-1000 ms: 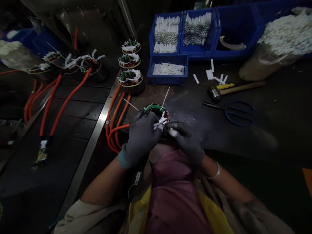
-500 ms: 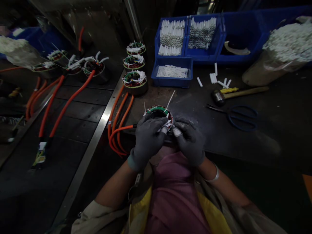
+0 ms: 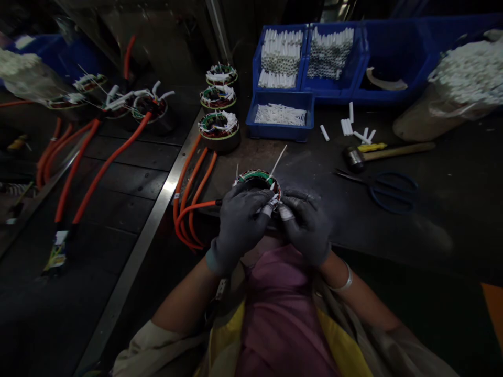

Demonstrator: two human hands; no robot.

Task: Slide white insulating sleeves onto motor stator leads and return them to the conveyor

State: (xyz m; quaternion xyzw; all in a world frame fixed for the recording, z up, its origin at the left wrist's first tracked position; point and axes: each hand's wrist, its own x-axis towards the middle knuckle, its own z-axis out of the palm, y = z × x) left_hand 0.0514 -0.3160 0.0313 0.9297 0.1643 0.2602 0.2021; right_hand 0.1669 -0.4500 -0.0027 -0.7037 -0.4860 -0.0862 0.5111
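A dim workshop, with a dark, scuffed worktop (image 3: 393, 220) running off to the right and a metal strip along its left edge.

Both hands wear grey gloves and meet over a wound stator (image 3: 255, 179) lying straight ahead, close to the body at the near edge of the worktop. The left hand (image 3: 239, 225) comes in from 7 o'clock, wrist bent and knuckles up, its fingers curled over the stator's near rim and pinched shut on the white sleeves (image 3: 272, 201) there. The right hand (image 3: 305, 226) comes in from 5 o'clock with a bangle at the wrist. Its thumb and forefinger are closed on the same bunch of sleeves, the fingertips of the two hands almost touching. Two thin white strips (image 3: 278, 156) stick up from the stator, towards 12 and 1 o'clock.

Orange cables (image 3: 187, 209) loop away from it at 9 o'clock. Three more stators (image 3: 219, 128) stand in a line at 11 o'clock. At 1 o'clock are four blue bins (image 3: 280, 133): two are packed with white tubes, one small one holds thin white pieces, and one large one is nearly bare. One hammer (image 3: 387, 152) and one pair of blue scissors (image 3: 389, 186) lie at 2 o'clock, with a few loose tubes (image 3: 348, 125) just beyond them. One bag of white tubes (image 3: 463, 78) sits further right.
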